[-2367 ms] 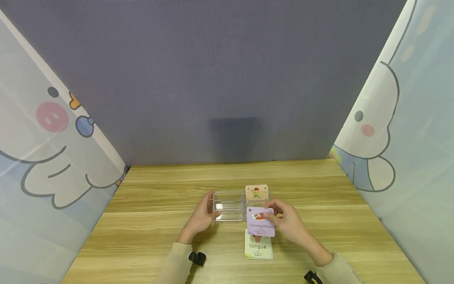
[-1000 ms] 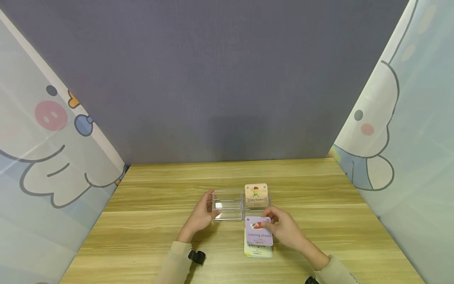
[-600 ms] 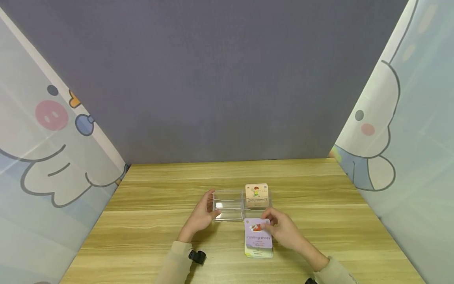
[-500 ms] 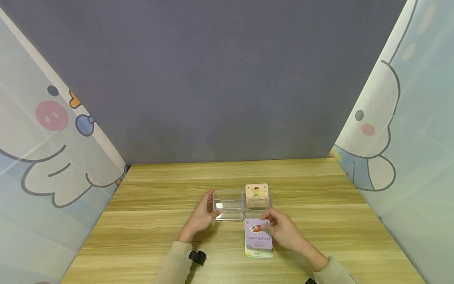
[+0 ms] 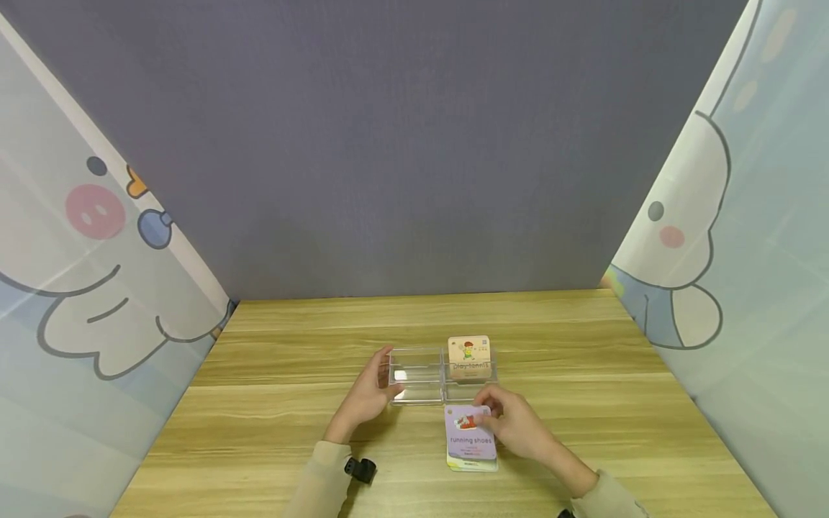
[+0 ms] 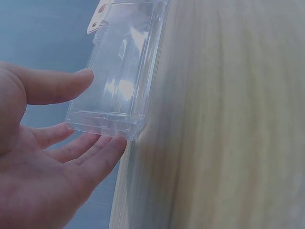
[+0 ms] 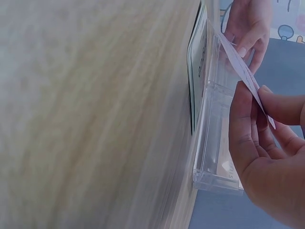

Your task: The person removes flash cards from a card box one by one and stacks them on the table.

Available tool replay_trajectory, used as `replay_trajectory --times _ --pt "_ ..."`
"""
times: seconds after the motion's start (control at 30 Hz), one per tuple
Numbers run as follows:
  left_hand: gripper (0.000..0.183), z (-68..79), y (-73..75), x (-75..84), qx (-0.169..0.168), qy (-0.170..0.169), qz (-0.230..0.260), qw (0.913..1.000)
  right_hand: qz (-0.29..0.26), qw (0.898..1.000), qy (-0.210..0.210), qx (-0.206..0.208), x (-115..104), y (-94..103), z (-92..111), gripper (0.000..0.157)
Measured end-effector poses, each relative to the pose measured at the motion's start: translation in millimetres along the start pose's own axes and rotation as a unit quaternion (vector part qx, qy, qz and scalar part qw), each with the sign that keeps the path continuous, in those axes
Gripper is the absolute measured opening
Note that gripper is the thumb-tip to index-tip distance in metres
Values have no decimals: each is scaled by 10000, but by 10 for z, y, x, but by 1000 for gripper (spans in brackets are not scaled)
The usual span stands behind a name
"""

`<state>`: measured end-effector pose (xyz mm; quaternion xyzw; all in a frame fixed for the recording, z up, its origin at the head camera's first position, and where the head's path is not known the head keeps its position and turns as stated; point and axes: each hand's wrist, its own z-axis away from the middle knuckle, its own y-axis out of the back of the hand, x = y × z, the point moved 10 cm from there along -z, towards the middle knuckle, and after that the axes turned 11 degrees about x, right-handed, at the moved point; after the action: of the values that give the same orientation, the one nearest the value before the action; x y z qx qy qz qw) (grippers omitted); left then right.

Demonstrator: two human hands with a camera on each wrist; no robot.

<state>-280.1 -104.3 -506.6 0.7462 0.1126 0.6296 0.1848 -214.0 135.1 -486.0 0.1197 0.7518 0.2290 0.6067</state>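
Observation:
In the head view, my right hand [image 5: 512, 424] pinches a purple "running shoes" flashcard [image 5: 470, 441] by its right edge, between thumb and fingers. The card hangs tilted over a pale green flashcard [image 7: 196, 71] lying on the table, whose word is mostly covered from above. Beyond them stands a clear two-compartment plastic holder [image 5: 417, 394]. An orange "play tennis" card [image 5: 469, 352] leans in its right compartment; nothing shows in the left one. My left hand [image 5: 367, 392] holds the holder's left end, fingertips [image 6: 112, 148] against the end wall and thumb at the near edge.
The wooden table [image 5: 278, 403] runs back to a dark grey panel [image 5: 414, 158]. Cartoon-printed curtains [image 5: 673, 216] hang on both sides. Black wrist devices [image 5: 360, 470] sit at the sleeve cuffs.
My right hand has drawn the purple card down toward me, away from the holder, until it covers most of the pale green card. The left hand and the holder stay put.

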Motion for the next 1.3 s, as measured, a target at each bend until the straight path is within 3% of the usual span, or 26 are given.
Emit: replay_trajectory --times 0.27,0.5,0.9,1.3 --pt "78 0 -3 7 -30 -10 22 10000 113 9999 84 30 -33 -9 0 18" --pt "78 -3 -1 11 -19 -34 21 10000 901 9949 370 252 -83 -5 -8 23" --pt "78 -1 -2 -13 -8 -3 22 10000 2037 9757 697 401 -157 -9 23 21" --pt "78 -3 -1 -21 6 7 58 10000 2134 9734 806 220 -145 -42 15 18"
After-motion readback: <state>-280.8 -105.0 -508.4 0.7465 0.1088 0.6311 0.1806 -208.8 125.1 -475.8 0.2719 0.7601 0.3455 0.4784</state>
